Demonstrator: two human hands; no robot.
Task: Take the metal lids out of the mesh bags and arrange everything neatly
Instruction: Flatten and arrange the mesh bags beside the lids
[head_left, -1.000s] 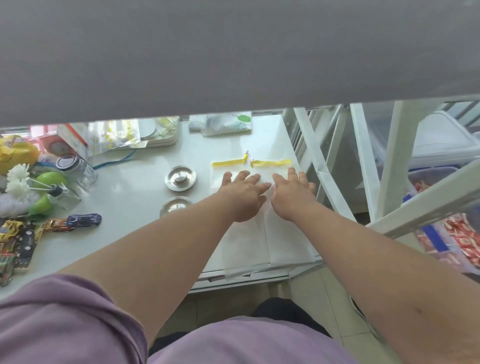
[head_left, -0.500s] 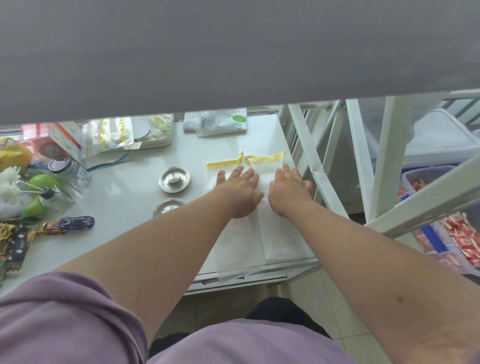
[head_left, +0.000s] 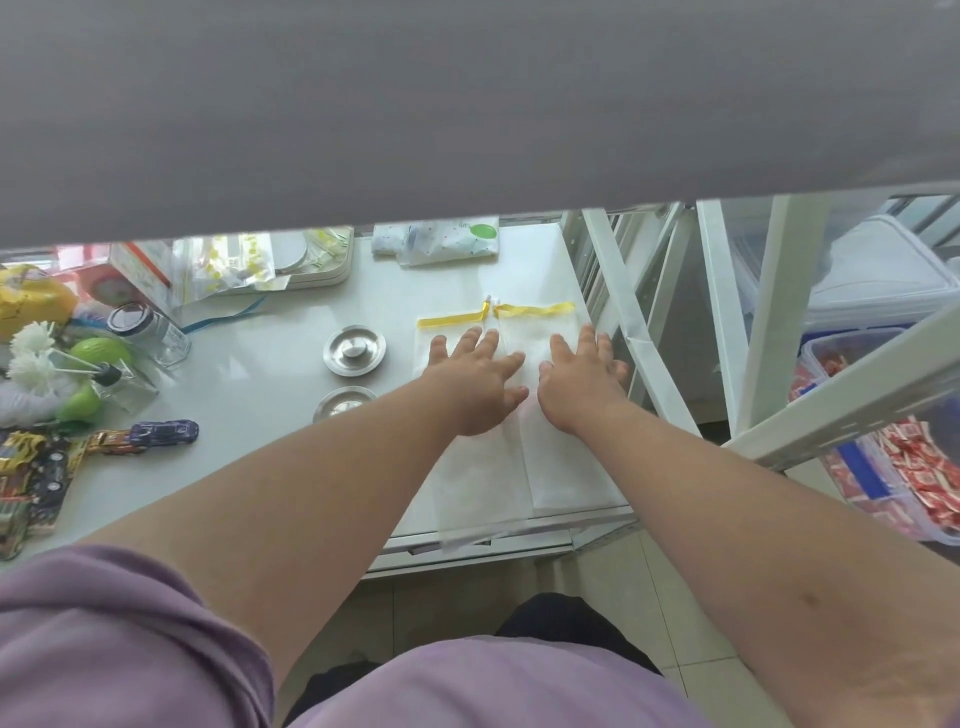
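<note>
We are pressing the left hand (head_left: 475, 384) and right hand (head_left: 582, 382), fingers spread flat, onto two mesh bags (head_left: 550, 457) lying side by side; two metal lids (head_left: 354, 349) are sitting just left on the tabletop (head_left: 249, 374).

White mesh bags (head_left: 550, 467), yellow ribbons (head_left: 535, 310); silver lids (head_left: 355, 349).
</note>
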